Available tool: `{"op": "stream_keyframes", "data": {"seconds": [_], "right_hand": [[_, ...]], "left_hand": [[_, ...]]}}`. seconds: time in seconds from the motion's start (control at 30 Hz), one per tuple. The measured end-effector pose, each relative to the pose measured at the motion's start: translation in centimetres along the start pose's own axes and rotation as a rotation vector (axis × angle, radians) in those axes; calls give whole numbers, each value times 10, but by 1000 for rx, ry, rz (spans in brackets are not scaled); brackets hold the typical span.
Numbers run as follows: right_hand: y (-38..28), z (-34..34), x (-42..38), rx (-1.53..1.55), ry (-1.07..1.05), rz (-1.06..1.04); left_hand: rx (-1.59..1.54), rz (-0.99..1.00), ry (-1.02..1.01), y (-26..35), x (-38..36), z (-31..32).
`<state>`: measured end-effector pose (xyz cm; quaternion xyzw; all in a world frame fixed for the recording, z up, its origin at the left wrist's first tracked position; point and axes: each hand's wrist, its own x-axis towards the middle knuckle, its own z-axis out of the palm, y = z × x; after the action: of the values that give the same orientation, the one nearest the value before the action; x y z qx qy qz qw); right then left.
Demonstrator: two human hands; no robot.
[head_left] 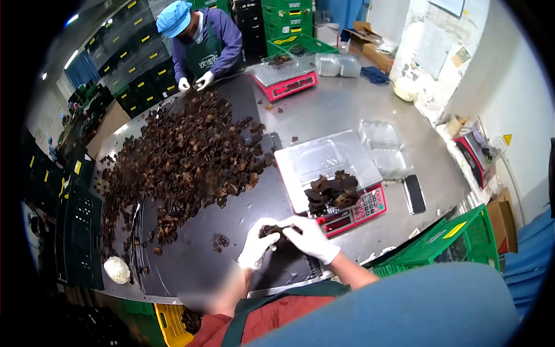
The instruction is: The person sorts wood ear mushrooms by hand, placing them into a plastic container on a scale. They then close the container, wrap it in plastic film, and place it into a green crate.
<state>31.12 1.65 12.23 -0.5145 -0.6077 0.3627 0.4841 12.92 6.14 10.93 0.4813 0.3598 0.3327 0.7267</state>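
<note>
My left hand and my right hand, both in white gloves, are close together in front of the near red scale. Their fingers are closed on a dark brown piece that looks like dried fungus. On the scale's plate, a clear plastic tray lies with a heap of dark pieces at its near end. The large pile of dark pieces spreads over the table to the left. A small clump lies left of my left hand.
Across the metal table, a co-worker handles the pile's far edge. A second red scale stands there. Clear containers and a phone lie right of the near scale. Green crates stand at the near right.
</note>
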Motion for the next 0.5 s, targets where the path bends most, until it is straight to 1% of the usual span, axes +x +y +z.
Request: {"op": "stream_keyframes", "data": {"seconds": [0.03, 0.07, 0.1, 0.13, 0.17, 0.2, 0.27, 0.3, 0.33, 0.4, 0.43, 0.47, 0.5], "right_hand": [[-13, -19, 4, 23, -4, 109], [-17, -36, 9, -37, 48, 32], [-15, -54, 13, -139, 93, -61], [-23, -73, 15, -153, 116, -37], [-21, -90, 19, -244, 143, -102], [-18, -106, 21, -336, 170, -167], [-15, -136, 23, -161, 229, 26], [-10, -147, 27, -105, 317, 57], [-8, -154, 29, 65, 395, 113], [7, -157, 37, 31, 421, 105], [27, -157, 43, -156, 360, -21], [35, -155, 49, -218, 235, -41], [41, -154, 49, -285, 150, -87]], "left_hand": [[36, 2, -4, 16, 9, 16], [71, 5, -6, 29, 20, 32], [136, 160, -28, 30, 36, 46], [200, 315, -49, 30, 51, 59], [508, 376, -30, 35, 64, 68], [600, 544, -12, 32, 79, 77], [630, 534, -20, 25, 101, 98], [613, 600, -10, 19, 108, 108], [844, 718, 11, 18, 114, 113], [1045, 827, 38, 10, 116, 127], [1211, 879, 61, 3, 115, 130], [1378, 852, 72, 6, 109, 135], [1360, 810, 54, 1, 111, 133]]}}
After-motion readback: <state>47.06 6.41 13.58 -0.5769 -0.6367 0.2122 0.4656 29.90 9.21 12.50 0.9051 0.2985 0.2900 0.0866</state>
